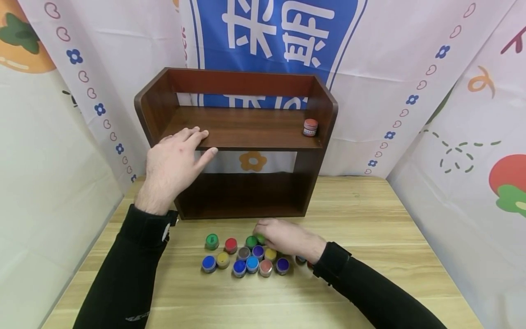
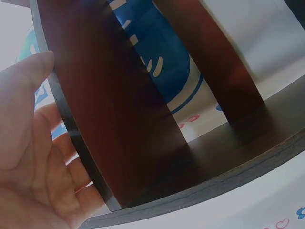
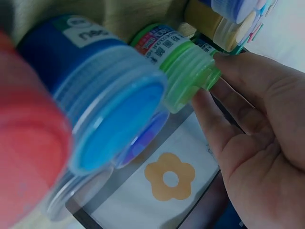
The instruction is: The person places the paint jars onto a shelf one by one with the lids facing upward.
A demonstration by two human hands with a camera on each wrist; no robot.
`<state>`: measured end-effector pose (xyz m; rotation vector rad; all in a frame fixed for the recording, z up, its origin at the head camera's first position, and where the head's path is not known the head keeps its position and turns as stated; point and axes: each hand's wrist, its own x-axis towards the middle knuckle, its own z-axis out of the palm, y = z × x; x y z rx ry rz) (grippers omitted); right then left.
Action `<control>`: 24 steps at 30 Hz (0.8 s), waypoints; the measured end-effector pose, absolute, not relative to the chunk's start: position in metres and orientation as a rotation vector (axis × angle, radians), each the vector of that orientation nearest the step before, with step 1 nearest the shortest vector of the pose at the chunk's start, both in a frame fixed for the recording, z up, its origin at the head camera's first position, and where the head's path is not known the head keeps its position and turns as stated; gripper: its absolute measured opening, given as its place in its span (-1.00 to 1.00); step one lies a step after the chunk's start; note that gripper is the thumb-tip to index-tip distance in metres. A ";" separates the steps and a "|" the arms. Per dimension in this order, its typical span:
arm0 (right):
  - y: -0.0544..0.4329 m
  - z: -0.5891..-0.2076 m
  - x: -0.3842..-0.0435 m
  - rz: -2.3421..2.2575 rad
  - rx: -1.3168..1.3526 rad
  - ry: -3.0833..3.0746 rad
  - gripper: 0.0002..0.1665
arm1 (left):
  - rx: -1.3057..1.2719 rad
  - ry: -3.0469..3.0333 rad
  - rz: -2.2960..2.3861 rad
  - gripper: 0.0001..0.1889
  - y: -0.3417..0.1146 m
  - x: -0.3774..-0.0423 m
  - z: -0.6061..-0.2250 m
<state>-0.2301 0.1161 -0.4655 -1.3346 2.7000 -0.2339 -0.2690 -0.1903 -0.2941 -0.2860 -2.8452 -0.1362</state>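
Observation:
A dark brown two-tier wooden shelf (image 1: 246, 128) stands on the table. My left hand (image 1: 172, 160) grips the front edge of its middle board, fingers on top and thumb in front; the left wrist view shows the thumb (image 2: 43, 64) against the edge and the other fingers beyond it. My right hand (image 1: 285, 236) is at the back of a group of small paint jars, pinching a light green jar (image 1: 260, 238) that the fingers partly hide. Beside it stands a darker green jar (image 1: 251, 242). A red jar (image 1: 310, 127) sits at the right end of the middle board.
Several more jars stand in front of the shelf, among them a green one (image 1: 212, 241), a red one (image 1: 231, 246), a blue one (image 1: 208, 263) and a purple one (image 1: 282, 265). Others are partly behind my right wrist. Printed cloth (image 1: 361, 114) hangs behind the wooden table (image 1: 349, 292).

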 end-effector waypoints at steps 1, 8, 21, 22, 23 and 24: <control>0.116 -0.466 -0.230 -0.241 -1.328 2.701 -0.69 | -0.286 -2.845 -0.136 -0.17 -0.190 -0.269 -0.294; 0.113 -0.466 -0.231 -0.258 -1.284 2.704 -0.70 | -0.281 -2.845 -0.137 -0.17 -0.190 -0.269 -0.293; 0.118 -0.462 -0.236 -0.346 -1.211 2.684 -0.70 | -0.281 -2.846 -0.137 -0.18 -0.189 -0.268 -0.293; 0.119 -0.461 -0.237 -0.358 -1.210 2.686 -0.70 | -0.282 -2.843 -0.136 -0.18 -0.189 -0.268 -0.293; 0.119 -0.459 -0.237 -0.373 -1.211 2.689 -0.69 | -0.282 -2.840 -0.134 -0.18 -0.189 -0.268 -0.293; 0.120 -0.457 -0.237 -0.386 -1.220 2.692 -0.69 | -0.282 -2.836 -0.131 -0.18 -0.189 -0.268 -0.293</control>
